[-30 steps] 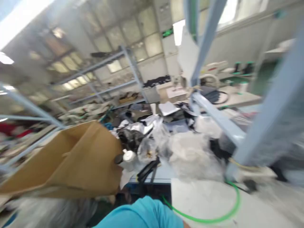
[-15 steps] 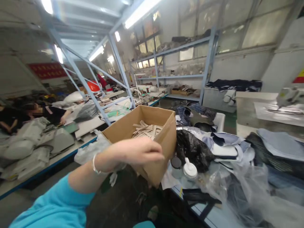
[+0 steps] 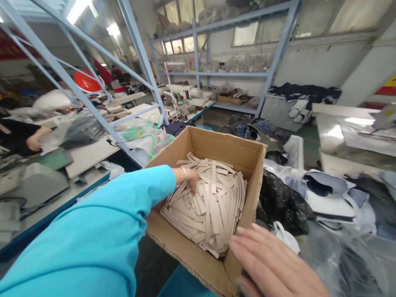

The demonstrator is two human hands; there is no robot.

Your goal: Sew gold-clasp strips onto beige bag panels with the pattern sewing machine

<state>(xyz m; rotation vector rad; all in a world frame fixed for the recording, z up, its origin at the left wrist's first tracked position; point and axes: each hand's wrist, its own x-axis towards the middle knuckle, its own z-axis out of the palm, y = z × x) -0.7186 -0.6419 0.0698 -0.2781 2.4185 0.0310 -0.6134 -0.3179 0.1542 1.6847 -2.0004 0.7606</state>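
Blue-sleeved, reaching with left hand (image 3: 192, 177) into beige strips (image 3: 213, 208) inside cardboard box (image 3: 229, 144), with finger closure unclear. Laying right hand (image 3: 274, 260) across its edge with fingers nearly together, presumably for steadying.

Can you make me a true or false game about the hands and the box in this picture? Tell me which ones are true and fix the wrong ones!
1. The left hand is inside the cardboard box. True.
2. The box has round balls in it. False: it has lots of flat, pale strips.
3. There is a bracelet on the left wrist. True.
4. Both hands are down among the strips. False: the right hand is at the edge of the box.
5. A black plastic bag is to the right of the box in the picture. True.
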